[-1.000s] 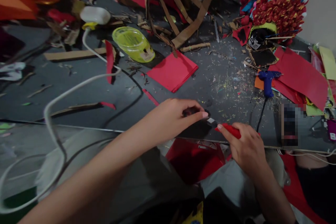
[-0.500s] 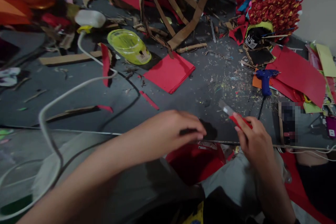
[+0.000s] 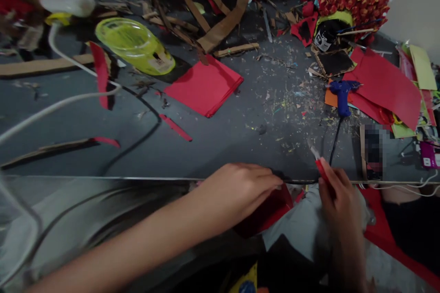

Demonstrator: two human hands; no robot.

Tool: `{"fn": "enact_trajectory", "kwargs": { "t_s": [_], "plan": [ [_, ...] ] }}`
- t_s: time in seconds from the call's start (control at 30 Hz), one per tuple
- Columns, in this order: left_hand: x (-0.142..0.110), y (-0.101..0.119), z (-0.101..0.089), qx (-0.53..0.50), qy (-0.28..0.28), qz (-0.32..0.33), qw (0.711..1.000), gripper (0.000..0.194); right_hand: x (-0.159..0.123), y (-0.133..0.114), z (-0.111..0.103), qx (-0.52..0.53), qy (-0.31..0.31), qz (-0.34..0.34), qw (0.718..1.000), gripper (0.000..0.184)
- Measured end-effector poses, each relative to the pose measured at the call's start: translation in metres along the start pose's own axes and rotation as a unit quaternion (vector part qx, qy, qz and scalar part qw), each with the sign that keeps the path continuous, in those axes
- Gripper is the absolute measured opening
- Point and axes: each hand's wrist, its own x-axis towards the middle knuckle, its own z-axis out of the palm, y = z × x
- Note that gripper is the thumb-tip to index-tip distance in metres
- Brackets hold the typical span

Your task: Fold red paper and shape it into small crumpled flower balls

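Note:
My right hand [image 3: 340,194] is closed around a red utility knife [image 3: 322,168], its blade pointing up and to the left over the table's front edge. Further left, my left hand [image 3: 245,187] reaches across the same edge with its fingers stretched out and close together. Nothing shows in it, though its palm is hidden. Below the left fingers is a red object [image 3: 268,215], partly covered by the hand. On the dark table [image 3: 220,151], beyond my hands, lies a stack of red paper [image 3: 206,84], with a thin red strip [image 3: 176,127] beside it.
A blue glue gun [image 3: 343,96] lies at the right near red sheets [image 3: 385,87]. A yellow-green plastic container [image 3: 137,46] sits at the left, near a white cable [image 3: 68,100]. Behind stand cardboard strips [image 3: 230,23] and a black paint jar [image 3: 326,35]. Another person's dark sleeve [image 3: 412,224] shows at right.
The view has shifted, so the table things sit further left. My left hand has come down to the table edge, its fingers closer together. The right hand keeps the knife, now held more upright.

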Motion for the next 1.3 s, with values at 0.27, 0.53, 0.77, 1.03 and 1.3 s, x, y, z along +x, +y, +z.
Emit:
{"fn": "enact_trajectory", "kwargs": {
  "t_s": [0.27, 0.53, 0.77, 1.03, 1.3],
  "plan": [
    [0.002, 0.015, 0.054, 0.108, 0.1, 0.132, 0.98, 0.03, -0.031, -0.002, 0.0, -0.044, 0.007, -0.002, 0.999, 0.039],
    [-0.001, 0.013, 0.075, 0.126, 0.067, 0.13, 0.981, 0.033, -0.031, -0.004, 0.002, -0.031, -0.016, -0.008, 0.999, 0.038],
    [0.001, 0.012, 0.075, 0.135, 0.047, 0.099, 0.985, 0.033, -0.03, -0.008, 0.003, -0.025, -0.022, 0.008, 0.999, 0.04],
    [0.002, 0.014, 0.074, 0.14, 0.04, 0.1, 0.984, 0.032, -0.03, -0.013, 0.002, -0.042, -0.038, 0.019, 0.998, 0.042],
    [0.003, 0.015, 0.074, 0.133, 0.038, 0.101, 0.985, 0.03, -0.032, -0.008, 0.004, -0.042, -0.011, 0.015, 0.999, 0.044]
  ]
}}
